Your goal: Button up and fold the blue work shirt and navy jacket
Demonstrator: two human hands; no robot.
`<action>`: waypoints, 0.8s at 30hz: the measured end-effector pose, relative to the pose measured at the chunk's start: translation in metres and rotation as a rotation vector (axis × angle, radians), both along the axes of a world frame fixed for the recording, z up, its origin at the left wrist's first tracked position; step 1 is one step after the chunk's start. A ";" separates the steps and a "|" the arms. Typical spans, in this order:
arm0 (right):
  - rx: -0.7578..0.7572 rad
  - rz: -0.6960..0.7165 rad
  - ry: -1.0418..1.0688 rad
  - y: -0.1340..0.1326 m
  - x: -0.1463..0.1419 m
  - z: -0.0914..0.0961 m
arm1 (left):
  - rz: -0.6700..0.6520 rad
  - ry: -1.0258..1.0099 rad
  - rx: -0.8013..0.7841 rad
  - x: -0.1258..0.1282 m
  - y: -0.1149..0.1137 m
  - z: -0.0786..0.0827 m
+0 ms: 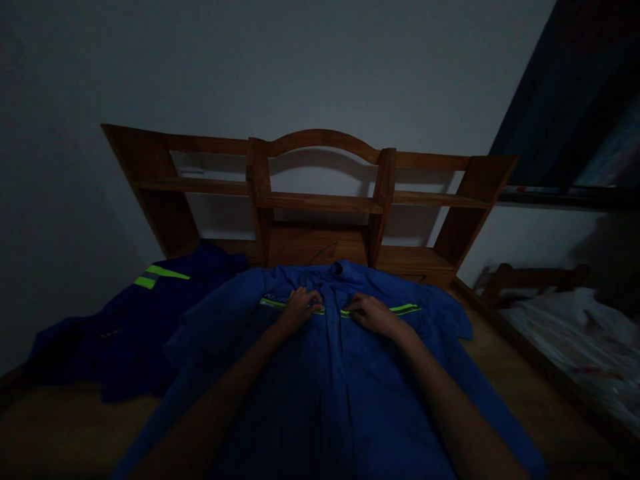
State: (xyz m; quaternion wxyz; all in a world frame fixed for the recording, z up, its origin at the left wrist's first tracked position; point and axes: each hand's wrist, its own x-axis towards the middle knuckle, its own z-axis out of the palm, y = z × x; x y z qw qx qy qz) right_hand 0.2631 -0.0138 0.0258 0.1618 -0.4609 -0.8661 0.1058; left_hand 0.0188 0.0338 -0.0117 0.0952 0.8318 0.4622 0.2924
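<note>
Blue cloth work jacket (333, 373), yellow-green strips across the chest, lies spread front up on a brown wood-toned surface (493, 363), collar end toward the brown wooden shelf unit (320, 202). Laid this way, probably, so both front halves face the person within easy reach.

Left hand (300, 309) on the left chest strip, right hand (373, 313) on the right one, front closure between them. Fingers of both bent inward, touching the cloth; too dim to tell whether they pinch it or only press. Paired placing likely keeps the two fronts level.

Jacket: sleeves splayed, creases along the front closure, collar rumpled, pale lettering above the left strip, unreadable. Darker blue garment with a yellow-green patch (145, 333) lies heaped just beside, on the left.
</note>
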 end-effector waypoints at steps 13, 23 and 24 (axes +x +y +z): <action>0.072 0.043 0.662 0.002 -0.026 0.000 | -0.018 -0.821 -0.413 0.026 -0.019 0.001; 0.207 -0.042 0.681 -0.003 -0.038 -0.017 | -0.068 -0.659 -0.238 0.032 -0.034 0.006; 0.202 -0.041 0.677 -0.004 -0.038 -0.016 | -0.053 -0.653 -0.217 0.033 -0.036 0.006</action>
